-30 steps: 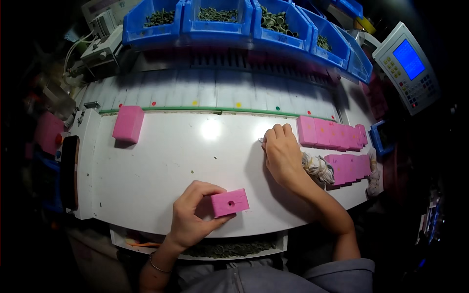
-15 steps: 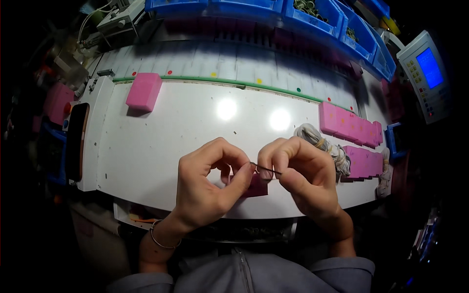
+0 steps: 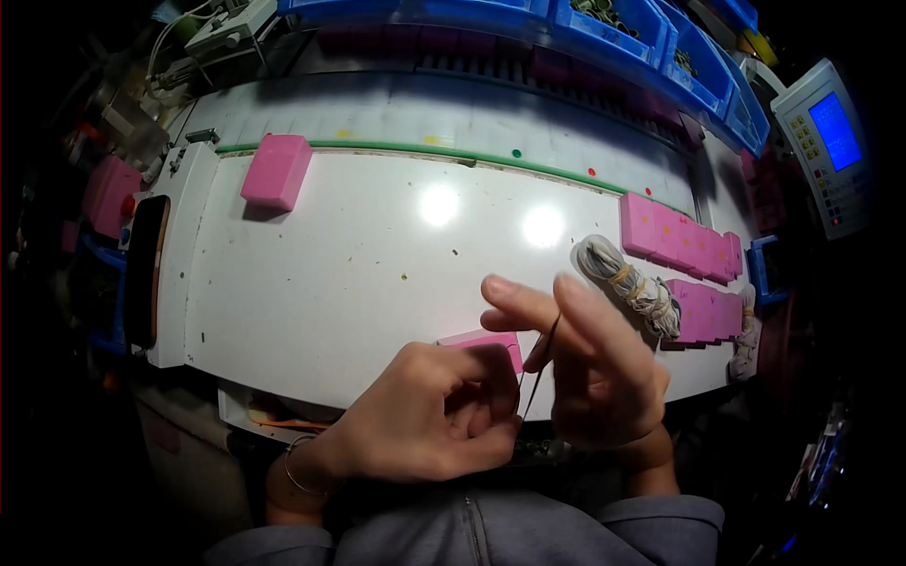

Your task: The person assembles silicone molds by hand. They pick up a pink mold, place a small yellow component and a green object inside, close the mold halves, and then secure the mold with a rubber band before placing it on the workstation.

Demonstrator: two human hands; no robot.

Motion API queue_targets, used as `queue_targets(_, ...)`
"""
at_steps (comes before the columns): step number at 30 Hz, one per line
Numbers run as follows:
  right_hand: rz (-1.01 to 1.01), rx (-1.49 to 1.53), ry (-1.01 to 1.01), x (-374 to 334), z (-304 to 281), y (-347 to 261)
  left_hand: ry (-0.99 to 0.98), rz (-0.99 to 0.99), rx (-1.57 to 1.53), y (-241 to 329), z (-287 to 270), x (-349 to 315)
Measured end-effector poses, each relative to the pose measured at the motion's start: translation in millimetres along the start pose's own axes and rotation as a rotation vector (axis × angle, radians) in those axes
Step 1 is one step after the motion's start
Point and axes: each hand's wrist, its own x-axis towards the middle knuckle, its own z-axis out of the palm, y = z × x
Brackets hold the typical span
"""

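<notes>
My left hand is closed, thumb and fingertips pinched on the lower end of a thin dark strand. The strand slants up to my right hand, where it passes between the fingers. Two fingers of that hand stretch out, blurred by motion, while the others curl. Whether the strand is thread, wire or a loop is too fine to tell. Just behind my left hand a small pink block lies on the white worktop, partly hidden by the fingers.
A pink block stands at the far left. To the right lie a bundle of grey-white cords and rows of pink blocks. A pale belt runs behind a green strip. Blue bins hang above it; a phone lies left.
My hands have turned and the strand has swung from nearly level to steep. The right fingers have stretched out. More of the small pink block shows. The belt's coloured dots have shifted left.
</notes>
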Motion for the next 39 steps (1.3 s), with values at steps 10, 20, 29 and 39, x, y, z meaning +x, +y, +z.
queue_targets(10, 0.316, 0.335, 0.047, -27, -28, 36, 0.516, 0.317, 0.369, -62, 8, 8)
queue_targets(20, 0.639, 0.363, -0.124, -40, -16, 39, 0.251, 0.283, 0.356, -50, -5, 2)
queue_targets(29, 0.489, 0.168, -0.287, -21, -25, 31, 0.055, 0.273, 0.523, -26, -7, 3)
queue_targets(39, 0.400, 0.105, -0.190, -21, -58, 29, -0.055, 0.294, 0.572, -6, 3, 39)
